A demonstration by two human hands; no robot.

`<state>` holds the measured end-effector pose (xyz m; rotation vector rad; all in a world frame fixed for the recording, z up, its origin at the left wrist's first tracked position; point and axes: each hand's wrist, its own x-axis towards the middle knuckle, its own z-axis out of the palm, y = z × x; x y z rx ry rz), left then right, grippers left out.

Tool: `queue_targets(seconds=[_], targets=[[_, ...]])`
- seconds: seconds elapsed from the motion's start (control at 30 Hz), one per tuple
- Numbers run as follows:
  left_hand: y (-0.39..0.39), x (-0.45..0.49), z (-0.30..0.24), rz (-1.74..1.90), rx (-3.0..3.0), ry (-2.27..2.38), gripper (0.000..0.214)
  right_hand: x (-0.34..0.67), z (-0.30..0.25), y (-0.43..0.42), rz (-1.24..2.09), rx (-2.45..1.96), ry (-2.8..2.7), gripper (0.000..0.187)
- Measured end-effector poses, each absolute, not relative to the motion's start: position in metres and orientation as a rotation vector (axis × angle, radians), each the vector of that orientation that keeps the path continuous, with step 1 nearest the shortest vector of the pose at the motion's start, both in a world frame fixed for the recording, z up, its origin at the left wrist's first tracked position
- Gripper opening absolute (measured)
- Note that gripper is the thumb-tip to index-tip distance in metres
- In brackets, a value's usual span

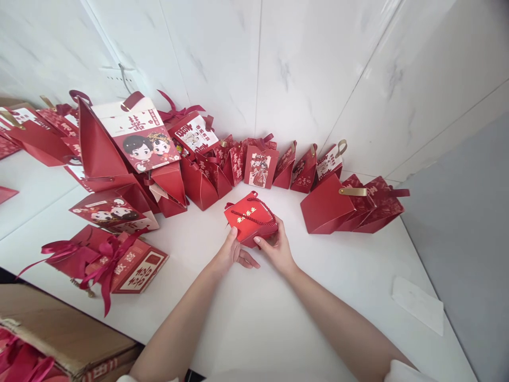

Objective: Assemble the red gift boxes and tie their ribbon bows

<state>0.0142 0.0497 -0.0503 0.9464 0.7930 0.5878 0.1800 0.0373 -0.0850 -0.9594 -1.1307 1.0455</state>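
A small red gift box (249,217) with gold characters and a red cord handle rests on the white table (254,318) in front of me. My left hand (234,250) touches its near left corner with the thumb up against the box and the fingers curled below. On the box's near right side, my right hand (277,246) grips it with thumb and fingers closed around the edge.
Many red gift bags and boxes line the marble wall, among them a large cartoon-couple bag (139,140) and plain red bags (350,207) at right. Ribboned boxes (119,260) lie at left. A cardboard carton (59,334) sits bottom left. A white card (417,305) lies at right.
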Motion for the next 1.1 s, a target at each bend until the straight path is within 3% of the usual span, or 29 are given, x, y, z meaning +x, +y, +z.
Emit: queue_targets(seconds=[0.3,0.47,0.77,1.1], targets=[[0.052,0.011,-0.055,0.601,0.978,0.788,0.086,0.181,-0.085,0.035,1.083,-1.005,-1.140,0.068],[0.052,0.010,-0.054,0.819,0.998,0.864,0.077,0.183,-0.077,0.030,1.091,-0.848,-1.252,0.084],[0.062,0.010,-0.056,1.135,0.894,0.979,0.063,0.189,-0.076,0.030,0.956,-0.901,-1.395,0.065],[0.059,0.011,-0.060,1.091,0.871,0.821,0.072,0.188,-0.072,0.021,0.796,-0.852,-1.583,0.061]])
